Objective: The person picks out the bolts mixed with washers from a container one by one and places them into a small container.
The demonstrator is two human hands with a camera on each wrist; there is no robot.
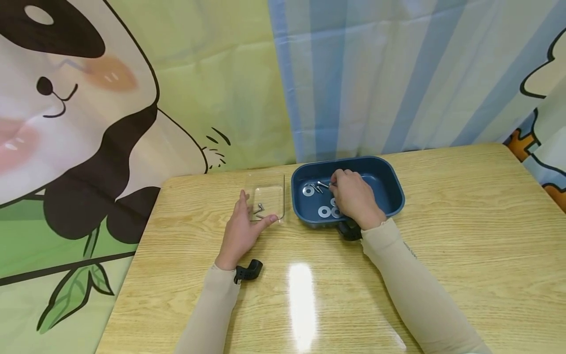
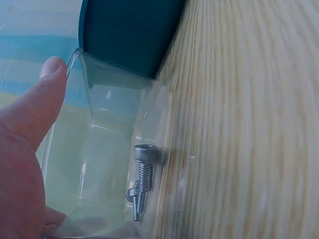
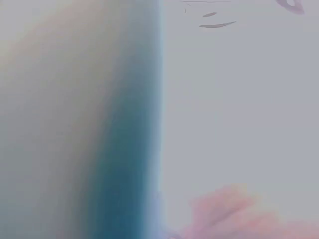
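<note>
My left hand (image 1: pixel 240 231) rests at a clear plastic box (image 1: pixel 268 188), fingers straight along its left side and thumb stretched across the near edge. Inside lie a few metal socket-head bolts (image 2: pixel 145 169). An L-shaped hex key (image 1: pixel 284 196) runs along the box's right side. Over the blue tray (image 1: pixel 393 184), my right hand (image 1: pixel 353 194) reaches down with curled fingers and pinches the end of a bolt (image 1: pixel 323 185); its fingertips are partly hidden. More bolts (image 1: pixel 316 188) and several flat washers (image 1: pixel 325 211) lie on the tray's floor.
Both containers stand on a wood-grain table (image 1: pixel 464 221), near its back edge. Behind hangs a printed curtain (image 1: pixel 239 88) with a cartoon panda. The right wrist view is mostly blurred, with the tray's blue wall (image 3: pixel 124 189) close to the camera.
</note>
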